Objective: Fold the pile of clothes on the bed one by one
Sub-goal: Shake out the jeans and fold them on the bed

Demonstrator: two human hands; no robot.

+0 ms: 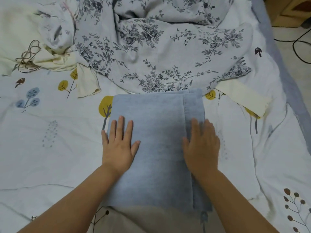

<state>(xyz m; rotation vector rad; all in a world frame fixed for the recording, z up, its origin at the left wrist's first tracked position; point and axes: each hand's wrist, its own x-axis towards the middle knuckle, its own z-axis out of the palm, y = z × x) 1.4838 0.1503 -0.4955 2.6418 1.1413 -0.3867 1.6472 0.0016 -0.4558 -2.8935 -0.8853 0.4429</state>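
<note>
A soft, nappy blue towel (pixel 154 148) lies folded into a tall rectangle on the bed (pixel 50 165), near its front edge and straight ahead of the person. Its pile looks short and plush, pale dusty blue, with a folded-over flap forming a vertical edge down the right side, so a narrower strip of the layer beneath shows past it. The corners are fairly square and the surface is flat.

The bed's sheet is smooth white cotton printed with mustard trees, blue leaves and small brown mushrooms. Behind the towel, touching its far edge, a crumpled grey-floral garment (pixel 168 52) spreads in loose folds. To the far left sits a cream garment (pixel 42 61), wrinkled, with a thin brown cord (pixel 27 56) looped on it. A cream sleeve or band (pixel 244 98) pokes out to the right from under the floral cloth.

The left hand (pixel 119 145) lies flat, palm down on the towel's left part, fingers straight and slightly spread, little finger over the edge, grasping nothing. The right hand (pixel 202 145), blurred, presses flat on the flap's edge with fingers together and extended, also gripping nothing. Both bare forearms reach in from below.
</note>
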